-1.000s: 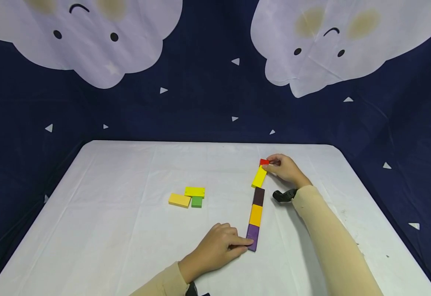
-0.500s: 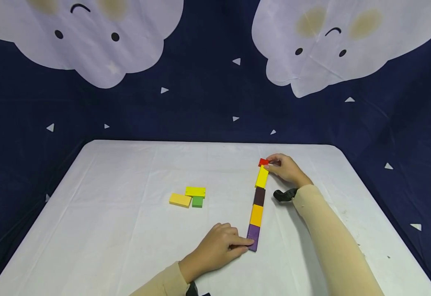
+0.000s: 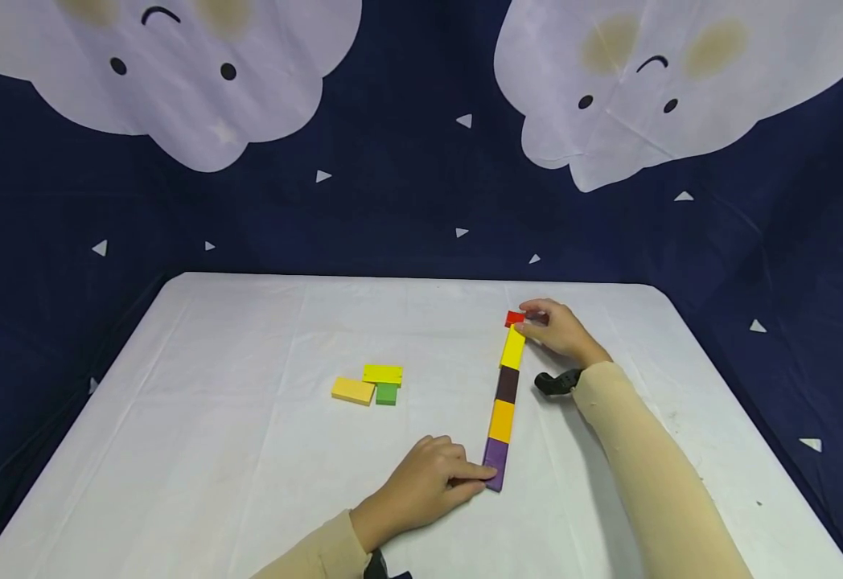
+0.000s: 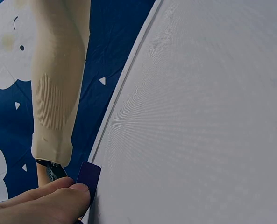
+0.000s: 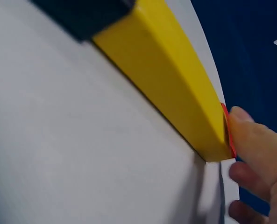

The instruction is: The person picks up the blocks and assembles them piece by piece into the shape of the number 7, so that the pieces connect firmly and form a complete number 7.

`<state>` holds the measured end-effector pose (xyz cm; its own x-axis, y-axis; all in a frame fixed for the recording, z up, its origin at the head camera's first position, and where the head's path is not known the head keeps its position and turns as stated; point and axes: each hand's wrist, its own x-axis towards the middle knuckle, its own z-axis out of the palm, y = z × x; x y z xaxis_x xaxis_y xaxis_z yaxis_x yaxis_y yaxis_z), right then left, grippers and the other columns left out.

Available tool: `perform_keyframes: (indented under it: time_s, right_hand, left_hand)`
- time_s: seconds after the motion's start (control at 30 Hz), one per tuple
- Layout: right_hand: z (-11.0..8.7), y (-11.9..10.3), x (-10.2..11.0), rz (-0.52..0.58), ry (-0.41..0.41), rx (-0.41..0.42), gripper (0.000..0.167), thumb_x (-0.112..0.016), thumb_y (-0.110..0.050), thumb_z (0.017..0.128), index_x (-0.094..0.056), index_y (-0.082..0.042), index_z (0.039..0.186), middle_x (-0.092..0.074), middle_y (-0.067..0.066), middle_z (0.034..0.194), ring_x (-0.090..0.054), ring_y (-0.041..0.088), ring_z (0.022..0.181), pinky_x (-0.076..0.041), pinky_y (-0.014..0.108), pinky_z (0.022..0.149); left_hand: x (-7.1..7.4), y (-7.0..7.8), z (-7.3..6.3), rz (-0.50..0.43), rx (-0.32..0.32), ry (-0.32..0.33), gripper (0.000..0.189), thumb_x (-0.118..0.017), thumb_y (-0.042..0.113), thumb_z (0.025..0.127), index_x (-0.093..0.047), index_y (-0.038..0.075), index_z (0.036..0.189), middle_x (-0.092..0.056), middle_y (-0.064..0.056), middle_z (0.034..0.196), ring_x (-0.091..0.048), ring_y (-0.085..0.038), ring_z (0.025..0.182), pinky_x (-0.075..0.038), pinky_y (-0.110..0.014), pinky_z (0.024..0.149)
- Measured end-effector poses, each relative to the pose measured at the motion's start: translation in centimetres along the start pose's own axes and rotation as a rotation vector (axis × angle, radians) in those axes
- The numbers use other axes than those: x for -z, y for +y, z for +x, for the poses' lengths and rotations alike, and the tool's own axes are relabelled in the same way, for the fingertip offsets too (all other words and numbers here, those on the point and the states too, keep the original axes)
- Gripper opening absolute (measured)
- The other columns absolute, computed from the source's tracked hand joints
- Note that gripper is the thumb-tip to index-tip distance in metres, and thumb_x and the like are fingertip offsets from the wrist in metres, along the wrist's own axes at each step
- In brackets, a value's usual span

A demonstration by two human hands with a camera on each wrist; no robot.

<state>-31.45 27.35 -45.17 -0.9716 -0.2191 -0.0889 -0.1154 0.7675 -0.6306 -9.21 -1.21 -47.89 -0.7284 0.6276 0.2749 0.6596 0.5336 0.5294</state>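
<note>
A row of flat coloured blocks runs away from me at the right of the head view. Nearest is a purple block [image 3: 495, 462]; my left hand [image 3: 425, 482] pinches it with index finger on top and thumb at its left edge. Beyond it follow an orange block [image 3: 502, 421], a dark brown block [image 3: 507, 385] and a yellow block [image 3: 512, 347]. A red block [image 3: 514, 318] sits crosswise at the far end. My right hand [image 3: 557, 327] pinches the red block's right end, its thumb at the seam with the yellow block [image 5: 168, 79]. The fingertips partly hide that seam.
Left of the row lie a light orange block [image 3: 352, 391], a yellow-green block [image 3: 382, 374] and a green block [image 3: 386, 394], close together. The white-covered table [image 3: 211, 450] ends at a dark blue cloth [image 3: 392, 217] with clouds.
The yellow block has swung so its near end shifted right, lining up with the dark brown block. The red block shifted slightly left. My left hand and the purple block stayed put.
</note>
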Motion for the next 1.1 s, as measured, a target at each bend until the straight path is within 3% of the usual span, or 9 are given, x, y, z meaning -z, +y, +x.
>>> perform_keyframes:
  time_s: [0.17, 0.33, 0.67, 1.1]
  right_hand:
    - [-0.1, -1.5, -0.4, -0.027, 0.087, 0.068, 0.045, -0.074, -0.031, 0.090, -0.064, -0.013, 0.129, -0.058, 0.008, 0.135, -0.040, 0.031, 0.121, -0.034, 0.049, 0.103]
    - [0.1, -3.5, -1.3, -0.047, 0.075, 0.136, 0.042, -0.074, -0.034, 0.089, -0.067, -0.016, 0.126, -0.061, 0.004, 0.130, -0.040, 0.027, 0.118, -0.033, 0.047, 0.101]
    - [-0.1, -8.2, -3.8, 0.000, -0.122, 0.243, 0.042, -0.073, -0.034, 0.090, -0.065, -0.018, 0.128, -0.065, 0.002, 0.119, -0.047, 0.027, 0.121, -0.037, 0.049, 0.103]
    - [0.1, -12.4, -8.1, 0.003, -0.381, 0.442, 0.038, -0.077, -0.027, 0.087, -0.068, -0.018, 0.123, -0.068, -0.003, 0.111, -0.056, 0.015, 0.106, -0.043, 0.038, 0.100]
  left_hand:
    - [0.0, -0.1, 0.0, -0.009, 0.015, -0.013, 0.023, -0.068, 0.034, 0.094, -0.074, 0.037, 0.116, -0.046, 0.020, 0.066, -0.034, 0.003, 0.068, -0.027, -0.015, 0.069]
    - [0.0, -0.2, 0.0, -0.015, 0.027, -0.029, 0.023, -0.068, 0.035, 0.094, -0.073, 0.038, 0.116, -0.046, 0.020, 0.067, -0.035, 0.003, 0.068, -0.028, -0.015, 0.069]
    - [0.0, -0.4, 0.0, -0.027, 0.018, -0.031, 0.023, -0.067, 0.035, 0.094, -0.073, 0.038, 0.117, -0.046, 0.019, 0.067, -0.034, 0.003, 0.067, -0.027, -0.015, 0.067]
    - [0.0, -0.4, 0.0, -0.008, -0.015, 0.007, 0.023, -0.069, 0.034, 0.093, -0.074, 0.036, 0.115, -0.047, 0.019, 0.068, -0.033, 0.004, 0.068, -0.028, -0.014, 0.069]
